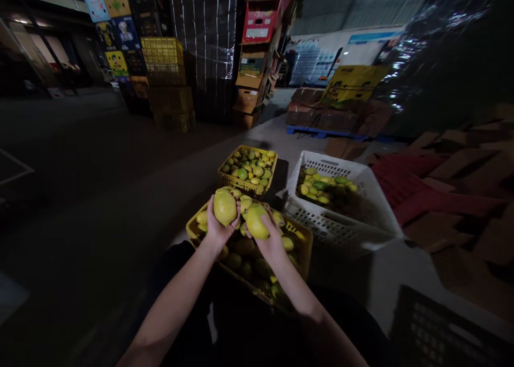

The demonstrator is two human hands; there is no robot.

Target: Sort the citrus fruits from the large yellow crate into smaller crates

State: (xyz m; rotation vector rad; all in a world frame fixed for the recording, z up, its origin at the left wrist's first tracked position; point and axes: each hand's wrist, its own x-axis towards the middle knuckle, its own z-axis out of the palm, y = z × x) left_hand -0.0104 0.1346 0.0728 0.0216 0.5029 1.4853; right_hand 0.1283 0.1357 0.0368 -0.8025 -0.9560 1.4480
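My left hand (217, 232) is wrapped round a yellow-green fruit (225, 206). Close beside it, my right hand (271, 237) grips a greener fruit (257, 222), its fingers curled over the right side. Both fruits are held above a yellow crate (308, 249) that contains many similar fruits, some lying in shadow. The two held fruits are slightly apart. My forearms reach over the crate's near edge and hide part of it.
Behind is a smaller yellow crate (221, 170) full of green and yellow fruits. A white crate (387, 217) with fruits stands to the right. Cardboard (466, 238) is heaped at far right; stacked boxes (251, 61) and a blue pallet (309, 131) stand farther back.
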